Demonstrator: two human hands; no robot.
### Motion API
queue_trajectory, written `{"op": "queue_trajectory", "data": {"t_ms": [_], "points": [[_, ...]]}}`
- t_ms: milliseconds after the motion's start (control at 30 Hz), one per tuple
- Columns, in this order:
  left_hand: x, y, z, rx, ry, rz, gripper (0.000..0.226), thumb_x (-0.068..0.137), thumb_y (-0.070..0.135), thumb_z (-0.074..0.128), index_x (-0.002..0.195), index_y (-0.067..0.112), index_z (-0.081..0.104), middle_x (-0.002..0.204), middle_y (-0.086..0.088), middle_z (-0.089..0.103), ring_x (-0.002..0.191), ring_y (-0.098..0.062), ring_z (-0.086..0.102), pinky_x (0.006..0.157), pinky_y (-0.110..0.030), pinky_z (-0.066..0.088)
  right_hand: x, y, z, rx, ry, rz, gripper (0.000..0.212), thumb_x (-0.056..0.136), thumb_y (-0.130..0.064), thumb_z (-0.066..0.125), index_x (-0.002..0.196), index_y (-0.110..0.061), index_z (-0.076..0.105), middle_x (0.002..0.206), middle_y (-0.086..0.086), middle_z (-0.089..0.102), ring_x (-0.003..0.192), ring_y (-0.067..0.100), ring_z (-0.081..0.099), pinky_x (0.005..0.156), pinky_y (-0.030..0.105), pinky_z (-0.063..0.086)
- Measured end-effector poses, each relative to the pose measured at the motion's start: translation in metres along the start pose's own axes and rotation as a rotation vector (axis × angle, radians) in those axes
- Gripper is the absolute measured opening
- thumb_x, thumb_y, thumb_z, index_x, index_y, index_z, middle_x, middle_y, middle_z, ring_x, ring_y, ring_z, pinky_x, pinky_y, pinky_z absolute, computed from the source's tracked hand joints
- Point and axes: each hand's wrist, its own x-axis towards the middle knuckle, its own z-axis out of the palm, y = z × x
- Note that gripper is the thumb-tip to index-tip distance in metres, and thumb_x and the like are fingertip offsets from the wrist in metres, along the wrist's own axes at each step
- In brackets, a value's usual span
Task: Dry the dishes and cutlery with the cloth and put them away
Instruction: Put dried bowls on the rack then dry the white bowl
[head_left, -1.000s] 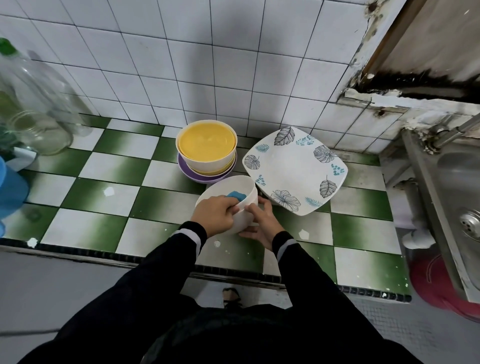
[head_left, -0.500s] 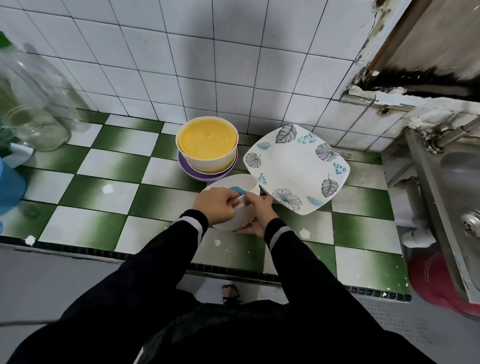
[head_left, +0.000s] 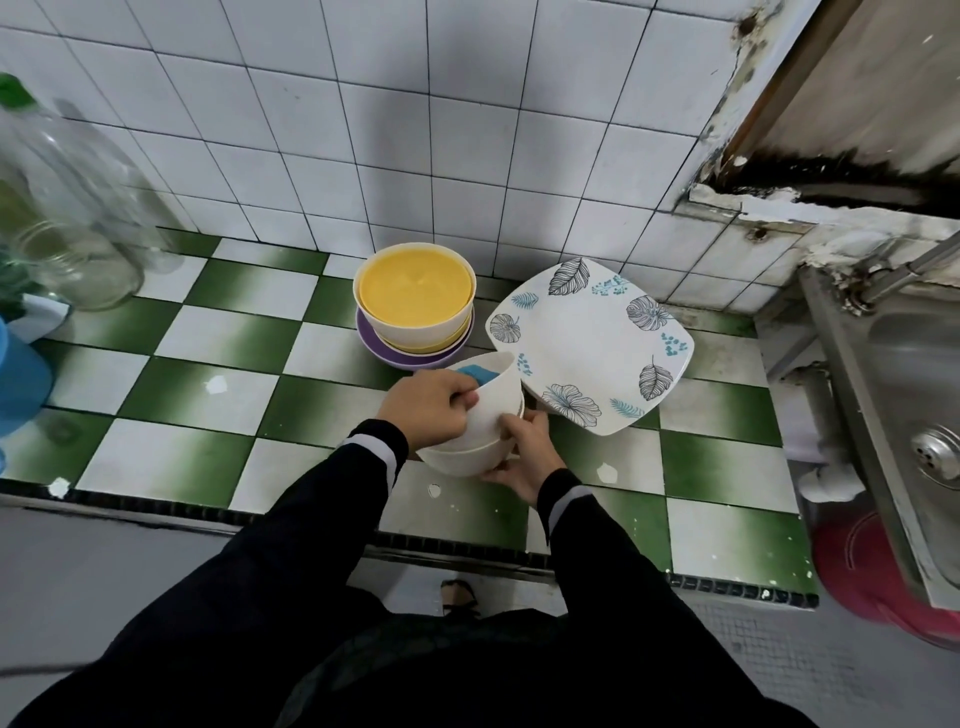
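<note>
1. The left hand (head_left: 431, 402) has its fingers curled tight, pinching a blue cloth (head_left: 475, 373) against the inside of a tilted white bowl (head_left: 496, 397) near the rim. Only a bit of the cloth peeks out past the knuckles.
2. That bowl leans into a second white bowl (head_left: 460, 460) sitting right under it. Can't tell if the lower one rests on the desk (head_left: 208, 374) or is lifted a little.
3. The right hand (head_left: 524, 457) wraps the right side of the pair. The thumb lies against the tilted bowl and the fingers are curled round the lower one, so it's a proper hold and not just a touch.
4. All this is at the front middle of the green and white checkered desk, close to its edge.
5. Just behind sits a cream bowl with a yellow inside (head_left: 415, 291), stacked in a purple bowl (head_left: 410, 359).
6. A square leaf-print plate (head_left: 587, 343) sits just right of the bowls, with its near corner right beside the tilted one.
7. Off to the far left are some clear glass jars (head_left: 78, 260), and on the right edge there's a metal sink (head_left: 909, 389) with a red tub (head_left: 883, 571) below it.
</note>
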Motion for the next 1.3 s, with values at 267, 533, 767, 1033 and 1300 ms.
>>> {"op": "queue_trajectory", "data": {"t_ms": [267, 533, 767, 1033, 1300], "points": [[-0.008, 0.004, -0.005, -0.108, 0.001, 0.015, 0.023, 0.101, 0.029, 0.046, 0.11, 0.022, 0.066, 0.107, 0.003, 0.065, 0.098, -0.02, 0.057, 0.083, -0.03, 0.045, -0.002, 0.012, -0.011, -0.095, 0.055, -0.056, 0.051, 0.094, -0.007, 0.052, 0.143, -0.019, 0.039, 0.13, 0.013, 0.054, 0.109, 0.029, 0.056, 0.081, 0.045, 0.054], [-0.022, 0.016, -0.014, -0.21, 0.079, 0.03, 0.024, 0.103, 0.027, 0.044, 0.112, 0.019, 0.065, 0.103, 0.003, 0.062, 0.094, -0.015, 0.053, 0.079, -0.027, 0.038, -0.015, -0.004, -0.022, -0.631, 0.17, 0.022, 0.044, 0.098, -0.023, 0.047, 0.14, -0.01, 0.041, 0.131, 0.014, 0.051, 0.115, 0.033, 0.054, 0.076, 0.039, 0.055], [-0.032, 0.02, -0.004, -0.139, 0.127, 0.041, 0.027, 0.102, 0.031, 0.045, 0.12, 0.022, 0.063, 0.112, 0.002, 0.062, 0.094, -0.011, 0.05, 0.077, -0.025, 0.037, -0.041, -0.053, -0.022, -0.344, 0.085, 0.038, 0.077, 0.086, -0.076, 0.047, 0.123, -0.01, 0.056, 0.11, 0.02, 0.061, 0.089, 0.034, 0.063, 0.069, 0.038, 0.058], [-0.042, 0.031, -0.003, -0.002, 0.148, 0.184, 0.025, 0.1, 0.033, 0.048, 0.114, 0.023, 0.066, 0.105, -0.001, 0.062, 0.087, -0.014, 0.052, 0.07, -0.026, 0.043, -0.055, -0.068, 0.002, -0.455, -0.027, 0.039, 0.101, 0.06, -0.09, 0.06, 0.134, -0.022, 0.049, 0.125, 0.015, 0.059, 0.096, 0.037, 0.069, 0.066, 0.043, 0.062], [-0.054, 0.03, 0.004, -0.469, 0.058, 0.127, 0.024, 0.097, 0.037, 0.057, 0.105, 0.02, 0.071, 0.105, 0.006, 0.063, 0.098, -0.01, 0.056, 0.083, -0.024, 0.045, -0.058, -0.07, -0.016, -0.477, 0.074, -0.131, 0.038, 0.089, -0.028, 0.054, 0.121, -0.012, 0.042, 0.102, 0.012, 0.051, 0.086, 0.032, 0.057, 0.069, 0.042, 0.057]]}}
